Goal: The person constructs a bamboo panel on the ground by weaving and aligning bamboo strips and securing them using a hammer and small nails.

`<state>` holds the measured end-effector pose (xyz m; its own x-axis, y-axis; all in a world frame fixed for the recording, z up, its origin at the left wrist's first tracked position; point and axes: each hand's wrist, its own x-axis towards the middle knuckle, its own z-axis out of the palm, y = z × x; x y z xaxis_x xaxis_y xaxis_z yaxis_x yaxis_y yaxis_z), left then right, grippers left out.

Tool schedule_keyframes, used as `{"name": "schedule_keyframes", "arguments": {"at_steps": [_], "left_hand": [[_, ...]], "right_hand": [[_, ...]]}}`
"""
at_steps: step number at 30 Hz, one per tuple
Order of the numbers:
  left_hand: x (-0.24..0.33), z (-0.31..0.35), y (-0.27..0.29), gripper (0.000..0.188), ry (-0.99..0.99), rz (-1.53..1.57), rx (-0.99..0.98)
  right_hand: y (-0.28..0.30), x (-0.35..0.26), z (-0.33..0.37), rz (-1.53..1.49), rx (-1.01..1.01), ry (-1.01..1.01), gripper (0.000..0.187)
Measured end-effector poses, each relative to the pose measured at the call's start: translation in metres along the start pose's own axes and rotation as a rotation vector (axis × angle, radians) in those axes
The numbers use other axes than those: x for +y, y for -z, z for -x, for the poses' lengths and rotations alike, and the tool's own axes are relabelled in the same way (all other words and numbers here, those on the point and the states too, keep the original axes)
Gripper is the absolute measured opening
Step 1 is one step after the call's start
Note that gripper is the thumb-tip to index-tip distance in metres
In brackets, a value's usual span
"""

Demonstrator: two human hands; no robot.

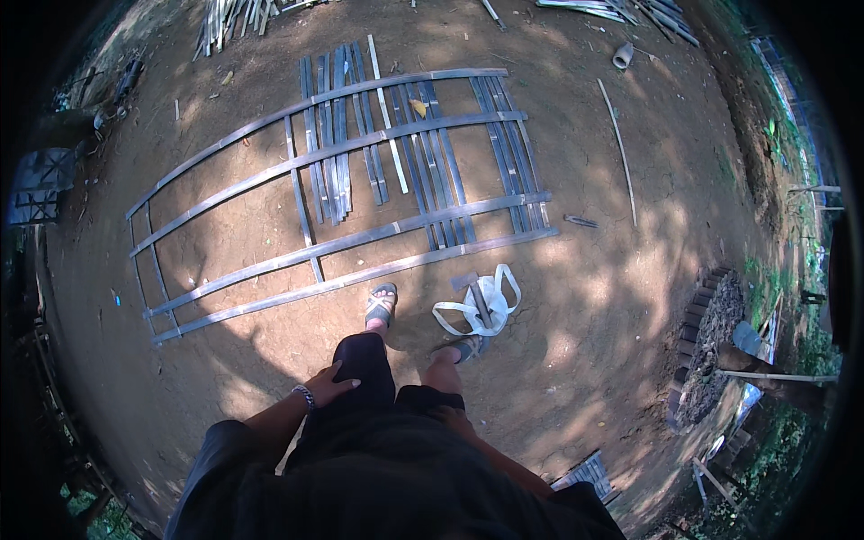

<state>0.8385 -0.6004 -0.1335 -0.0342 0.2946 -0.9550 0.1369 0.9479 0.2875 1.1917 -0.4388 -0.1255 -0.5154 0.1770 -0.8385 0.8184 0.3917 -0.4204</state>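
Note:
My left hand (333,387) rests on my left thigh near the knee, its fingers apart and holding nothing. A bracelet circles that wrist. On my right thigh lies my right hand (453,419), dim and partly hidden, its fingers seemingly flat on the dark cloth. Beyond my sandalled feet a frame of split bamboo (369,270) lies on the ground, with long curved rails and several shorter cross strips (432,166). Beside my right foot is a white bag with loop handles (498,306), and across it lies a hatchet-like tool with a straight handle (479,303).
One thin pole (619,148) lies on the bare soil right of the frame. Bundles of strips (236,20) sit at the far edge, near a short hollow tube (622,56). A brick-edged bed (706,333) stands to the right.

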Motion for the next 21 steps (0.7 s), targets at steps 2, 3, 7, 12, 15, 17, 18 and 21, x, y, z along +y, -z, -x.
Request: {"name": "schedule_keyframes", "arguments": {"at_steps": [2,3,7,12,15,17,18,21], "left_hand": [[0.017,0.046,-0.03,0.102,-0.134,-0.04,0.12],[0.022,0.06,-0.047,0.093,-0.186,-0.063,0.179],[0.016,0.059,-0.096,0.04,-0.349,-0.028,0.294],[0.038,0.067,-0.111,0.013,-0.528,-0.205,0.079],[0.022,0.022,-0.104,0.014,-0.63,-0.28,-0.012],[0.047,-0.022,-0.073,0.014,-0.571,-0.334,-0.071],[0.063,-0.056,-0.052,0.014,-0.545,-0.367,-0.101],[0.066,-0.221,0.002,0.021,-0.673,-0.129,0.131]], "right_hand": [[0.028,0.01,-0.001,0.045,-0.042,0.052,0.041],[0.047,0.025,-0.005,0.021,-0.096,0.074,0.038],[0.072,0.058,-0.003,-0.168,-0.166,0.026,0.028],[0.06,0.086,-0.019,-0.523,-0.579,0.292,0.027],[0.055,0.075,-0.039,-0.621,-0.722,0.297,0.031],[-0.014,0.107,-0.087,-0.307,-0.724,0.51,0.037],[-0.021,0.107,-0.114,-0.267,-0.758,0.483,0.037],[-0.008,0.087,-0.185,-0.277,-0.725,0.248,0.04]]}}
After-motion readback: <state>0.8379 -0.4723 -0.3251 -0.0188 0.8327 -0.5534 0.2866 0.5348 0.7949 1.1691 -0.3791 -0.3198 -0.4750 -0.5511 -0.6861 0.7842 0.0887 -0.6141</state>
